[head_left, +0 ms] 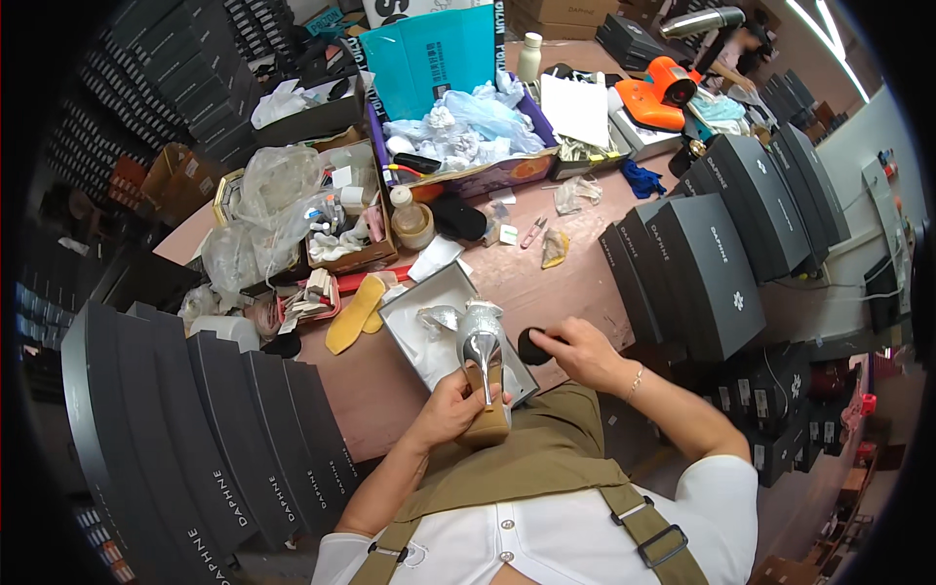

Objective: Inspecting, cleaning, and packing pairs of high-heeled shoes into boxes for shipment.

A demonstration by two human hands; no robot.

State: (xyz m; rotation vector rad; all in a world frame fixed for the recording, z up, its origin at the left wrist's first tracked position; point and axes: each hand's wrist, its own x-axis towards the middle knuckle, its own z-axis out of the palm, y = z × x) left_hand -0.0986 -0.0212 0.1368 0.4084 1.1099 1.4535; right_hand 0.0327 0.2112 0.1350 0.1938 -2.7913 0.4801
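My left hand [446,413] is closed around a silver high-heeled shoe [479,336], its thin metallic heel and tan sole [489,426] turned toward me. Between the fingers of my right hand [592,359] is a black round pad [530,347], a short way right of the shoe and apart from it. An open grey shoebox [427,289] lined with white paper lies partly under the shoe. Another silver shoe [441,317] seems to rest inside, partly hidden.
Dark shoeboxes stand in rows at left [219,429] and right [707,263]. Yellow insoles [356,314], small snips [533,232] and a glue jar [413,226] lie beyond the open box. Farther back are a bin of crumpled paper [468,132] and an orange tape dispenser [655,102].
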